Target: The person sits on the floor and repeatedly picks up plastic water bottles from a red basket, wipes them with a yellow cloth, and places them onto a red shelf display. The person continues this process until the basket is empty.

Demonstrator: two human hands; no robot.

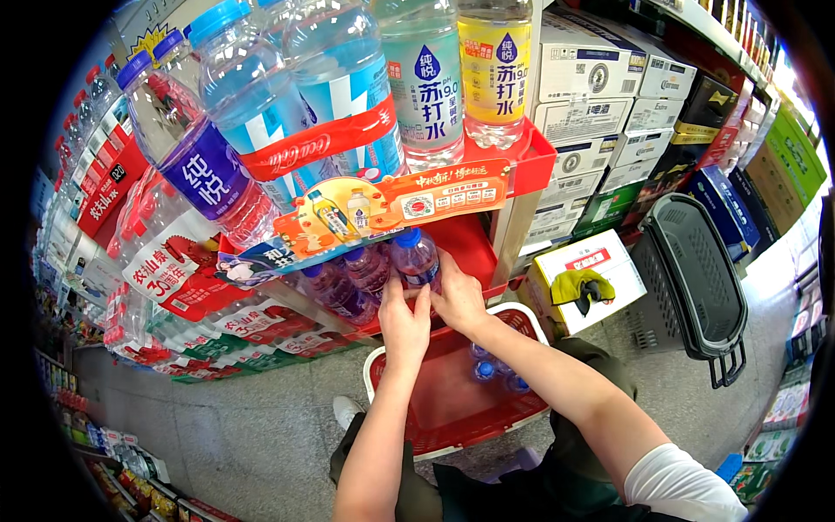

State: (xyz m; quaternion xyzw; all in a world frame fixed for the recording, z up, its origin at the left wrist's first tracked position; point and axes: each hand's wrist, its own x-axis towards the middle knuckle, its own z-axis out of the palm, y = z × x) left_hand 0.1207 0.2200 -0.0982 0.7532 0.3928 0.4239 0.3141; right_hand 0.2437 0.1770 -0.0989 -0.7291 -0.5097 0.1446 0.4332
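Both of my hands are at the lower red shelf [466, 251] of a bottle display. My left hand [403, 320] and my right hand [460, 297] are on either side of an upright water bottle with a blue cap [415, 258], fingers against its lower part. Left of it on the same shelf stand several purple-labelled bottles [339, 287], partly hidden by an orange promotional strip [391, 209]. Below my hands is a red shopping basket with a white rim [372, 375], holding several blue-capped bottles [484, 370] at its right side, partly covered by my right forearm.
Large bottles [424, 85] fill the shelf above. Shrink-wrapped bottle packs [176, 261] are stacked at left. Stacked beer cartons [580, 117] stand at right, near a white and yellow box [613, 293] with a yellow-black glove [580, 290] on it and grey shopping baskets [695, 274].
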